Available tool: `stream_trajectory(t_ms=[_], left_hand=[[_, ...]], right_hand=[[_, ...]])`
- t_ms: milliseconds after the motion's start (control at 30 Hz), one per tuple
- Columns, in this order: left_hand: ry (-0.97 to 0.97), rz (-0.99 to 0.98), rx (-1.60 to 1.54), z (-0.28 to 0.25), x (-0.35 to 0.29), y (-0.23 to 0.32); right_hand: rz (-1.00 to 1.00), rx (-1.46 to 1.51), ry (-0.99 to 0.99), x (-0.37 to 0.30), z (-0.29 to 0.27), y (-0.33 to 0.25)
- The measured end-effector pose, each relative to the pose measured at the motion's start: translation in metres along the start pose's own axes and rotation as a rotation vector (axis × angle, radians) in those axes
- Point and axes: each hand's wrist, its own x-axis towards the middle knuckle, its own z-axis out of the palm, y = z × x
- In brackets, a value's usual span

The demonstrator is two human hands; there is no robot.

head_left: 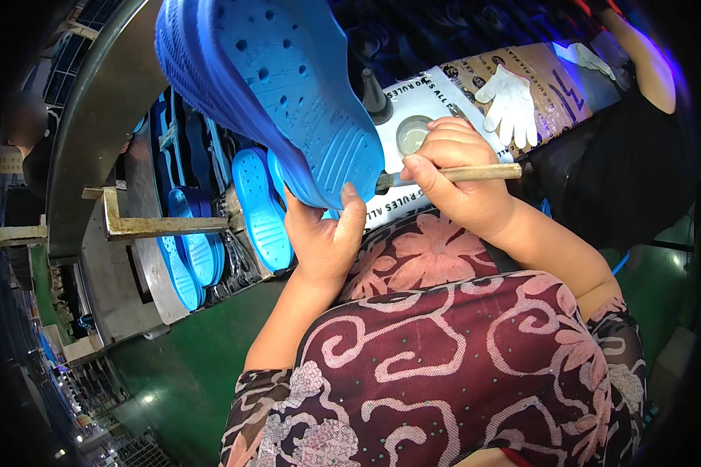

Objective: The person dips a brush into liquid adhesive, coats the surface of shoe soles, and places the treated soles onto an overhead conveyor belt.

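A large blue shoe sole [319, 101], dotted with small holes and ridged near the heel, is raised in front of me. My left hand [319, 237] grips its heel end, thumb on the near edge. My right hand [463, 183] is closed around a brush [491, 172] with a wooden handle. The brush's dark tip meets the side of the sole's heel; whether it touches or passes behind cannot be made out. Just beyond my right fingers sits a small round dish [413, 132] of pale liquid, on a white printed sheet [393, 204].
More blue soles [261, 210] lie on a rack to the left, beside a curved metal frame [93, 117] and a bracket [163, 226]. A dark cone-shaped container [375, 97] stands behind the dish. A white glove [510, 105] lies on cardboard [557, 97]. Another person's arm [639, 58] is at right.
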Motion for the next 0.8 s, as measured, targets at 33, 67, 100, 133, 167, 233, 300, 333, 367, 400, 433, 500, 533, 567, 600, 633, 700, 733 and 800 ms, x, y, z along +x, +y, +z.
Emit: stream_trajectory(t_ms=[33, 67, 100, 133, 167, 233, 300, 333, 367, 400, 433, 500, 533, 567, 600, 633, 700, 733, 800], left_hand=[[-0.013, 0.023, 0.026, -0.002, 0.0, -0.002], [-0.026, 0.046, 0.052, -0.003, -0.001, -0.003], [-0.024, 0.042, 0.052, -0.003, -0.001, -0.006], [0.008, 0.088, 0.057, -0.002, -0.001, -0.008], [0.039, 0.135, 0.063, -0.002, -0.001, -0.01], [0.032, 0.139, 0.058, -0.001, -0.001, -0.01], [0.025, 0.145, 0.055, 0.0, -0.001, -0.01], [0.034, 0.146, 0.043, 0.002, 0.0, -0.009], [0.042, 0.147, 0.031, 0.002, 0.001, -0.008], [0.042, 0.146, 0.031, 0.001, 0.0, -0.01], [0.032, 0.167, 0.05, -0.001, 0.0, -0.012], [0.024, 0.186, 0.07, -0.003, -0.001, -0.016], [0.035, 0.208, 0.09, -0.003, -0.002, -0.017], [0.047, 0.229, 0.11, -0.003, -0.002, -0.018], [0.046, 0.228, 0.11, -0.002, -0.002, -0.018], [0.064, 0.221, 0.078, 0.0, -0.003, -0.019], [0.081, 0.214, 0.046, 0.002, -0.003, -0.019], [0.08, 0.223, 0.051, 0.002, -0.003, -0.02], [0.08, 0.23, 0.057, 0.001, -0.003, -0.022]], right_hand=[[0.002, 0.001, -0.002, 0.0, -0.001, 0.001], [0.036, -0.013, -0.008, -0.001, -0.003, 0.002], [0.07, -0.026, -0.015, -0.003, -0.005, 0.003], [0.123, -0.047, -0.059, -0.002, -0.009, 0.002], [0.124, -0.045, -0.063, -0.001, -0.009, 0.001], [0.13, 0.001, -0.009, 0.001, -0.008, -0.001], [0.096, 0.04, -0.007, 0.004, -0.004, -0.002], [0.053, 0.021, -0.036, 0.004, -0.002, -0.001], [0.01, 0.002, -0.064, 0.004, 0.0, 0.001], [-0.018, -0.051, -0.067, 0.003, 0.0, 0.005], [-0.016, -0.05, -0.068, 0.003, -0.001, 0.005], [-0.023, -0.129, -0.084, 0.003, -0.005, 0.006], [-0.023, -0.127, -0.086, 0.003, -0.007, 0.005], [-0.014, -0.137, -0.072, 0.003, -0.009, 0.003], [-0.005, -0.147, -0.057, 0.003, -0.01, 0.002], [-0.004, -0.147, -0.057, 0.003, -0.009, 0.001], [-0.064, -0.03, -0.027, 0.006, -0.004, -0.002], [-0.063, -0.031, -0.026, 0.005, -0.003, -0.003], [-0.053, -0.056, -0.076, 0.004, 0.0, -0.002]])
